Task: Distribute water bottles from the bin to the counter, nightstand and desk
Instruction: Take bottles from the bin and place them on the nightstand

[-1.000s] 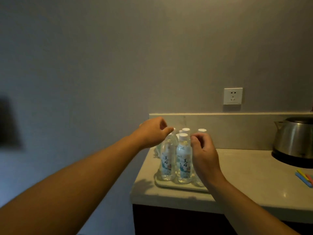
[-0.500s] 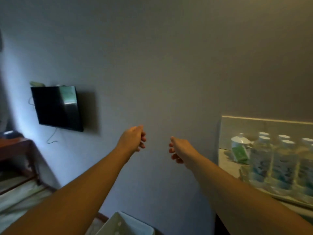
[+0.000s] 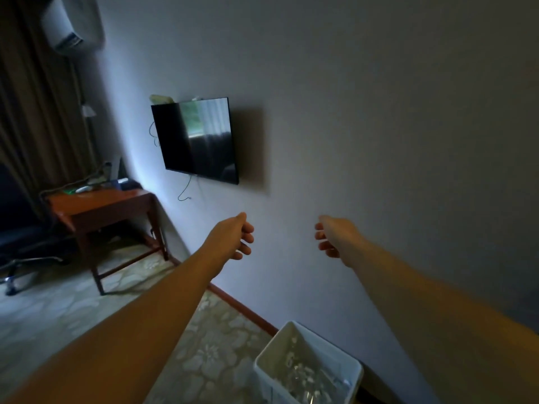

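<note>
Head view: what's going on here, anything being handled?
Nothing is held. The left hand and right hand are both empty, fingers loosely curled, out in front of a bare wall. A white bin with clear bottles stands on the floor below the right arm. A wooden desk sits far left, under a wall TV.

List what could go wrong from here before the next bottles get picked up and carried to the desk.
1. The bin sits low on the floor against the wall, at the frame's bottom edge; its contents look like blurry clear bottles in dim light, so a grab may slip.
2. Both the left hand and right hand are empty and raised well above the bin, so a deep bend is likely needed.
3. The desk top already holds clutter and cables, and an office chair stands beside it.
</note>
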Demonstrator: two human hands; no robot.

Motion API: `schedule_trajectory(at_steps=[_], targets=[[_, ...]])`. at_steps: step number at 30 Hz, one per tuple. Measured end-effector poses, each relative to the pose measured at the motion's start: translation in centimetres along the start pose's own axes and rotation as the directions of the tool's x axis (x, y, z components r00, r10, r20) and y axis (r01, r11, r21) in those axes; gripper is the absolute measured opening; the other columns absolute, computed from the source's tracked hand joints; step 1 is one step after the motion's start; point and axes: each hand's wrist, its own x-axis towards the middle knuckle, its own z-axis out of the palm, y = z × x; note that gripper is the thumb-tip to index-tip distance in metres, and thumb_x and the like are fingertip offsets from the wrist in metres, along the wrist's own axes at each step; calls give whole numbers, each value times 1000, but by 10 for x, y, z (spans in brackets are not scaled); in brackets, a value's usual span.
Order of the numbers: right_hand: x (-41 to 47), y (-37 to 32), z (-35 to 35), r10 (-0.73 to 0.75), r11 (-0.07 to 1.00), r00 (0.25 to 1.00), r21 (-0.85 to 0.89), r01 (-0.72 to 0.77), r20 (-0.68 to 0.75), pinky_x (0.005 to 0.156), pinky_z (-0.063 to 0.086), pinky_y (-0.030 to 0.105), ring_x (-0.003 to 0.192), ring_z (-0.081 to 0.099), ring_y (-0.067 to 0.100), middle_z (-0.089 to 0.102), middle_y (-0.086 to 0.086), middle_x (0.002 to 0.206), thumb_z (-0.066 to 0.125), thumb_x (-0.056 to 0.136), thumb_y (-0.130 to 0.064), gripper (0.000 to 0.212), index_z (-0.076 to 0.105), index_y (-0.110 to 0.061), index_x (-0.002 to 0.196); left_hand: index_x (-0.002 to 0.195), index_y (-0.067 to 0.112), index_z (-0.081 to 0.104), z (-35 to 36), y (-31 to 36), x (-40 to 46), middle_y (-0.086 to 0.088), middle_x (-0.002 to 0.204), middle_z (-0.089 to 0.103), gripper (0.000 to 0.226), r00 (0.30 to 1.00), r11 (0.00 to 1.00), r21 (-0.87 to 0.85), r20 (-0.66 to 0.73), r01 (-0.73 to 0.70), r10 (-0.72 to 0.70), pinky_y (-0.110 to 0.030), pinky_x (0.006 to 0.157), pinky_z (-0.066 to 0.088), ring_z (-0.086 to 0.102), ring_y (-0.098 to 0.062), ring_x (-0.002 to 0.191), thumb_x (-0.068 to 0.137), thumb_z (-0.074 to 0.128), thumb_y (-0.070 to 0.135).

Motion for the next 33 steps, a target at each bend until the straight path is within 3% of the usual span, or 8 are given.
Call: schedule_trajectory(at_steps=[4,12,19,23,29,33], targets=[[72,2,43,8,1000,999,16,-9,36,51,41,25,58,55,17,63,4,80,47,101,-35,29,63,-13,92,88,14,67,5,-31,73,5,63,71,46,998,1000,5,51,19,-19,-20,47,51,68,-12,52,106,37,44],[233,17,91,121,991,992,46,-123,40,54,44,27,61,57,16,66,4,85,47,101,-34,28,64,-14,91,85,15,66,44,-73,253,2,67,71,46,987,993,21,107,118,-120,-27,56,51,68,-17,62,105,37,45],[333,25,114,181,983,982,52,-178,-45,55,45,27,60,56,16,65,2,82,46,101,-32,27,64,-14,91,87,16,67,84,-106,372,0,70,71,45,979,984,-101,154,150,-133,-28,62,54,69,-15,63,106,37,44],[383,32,130,228,973,959,65,-220,-168,57,46,27,62,58,16,66,2,84,46,100,-31,27,65,-14,93,89,16,66,110,-121,442,-5,78,69,43,963,980,-138,248,145,-108,-30,65,54,68,-18,69,106,37,42],[439,69,147,308,951,867,159,-266,-391,57,45,28,60,57,16,65,0,80,46,99,-32,27,65,-16,91,83,14,64,160,-157,527,2,62,66,37,883,966,-220,468,134,-16,-34,62,51,65,-15,57,103,39,34],[462,124,160,375,927,807,196,-320,-456,57,46,29,60,58,16,66,-1,79,46,99,-34,27,65,-18,88,80,16,63,195,-205,539,1,65,66,36,791,973,-206,611,105,44,-33,60,48,63,-17,60,103,40,31]])
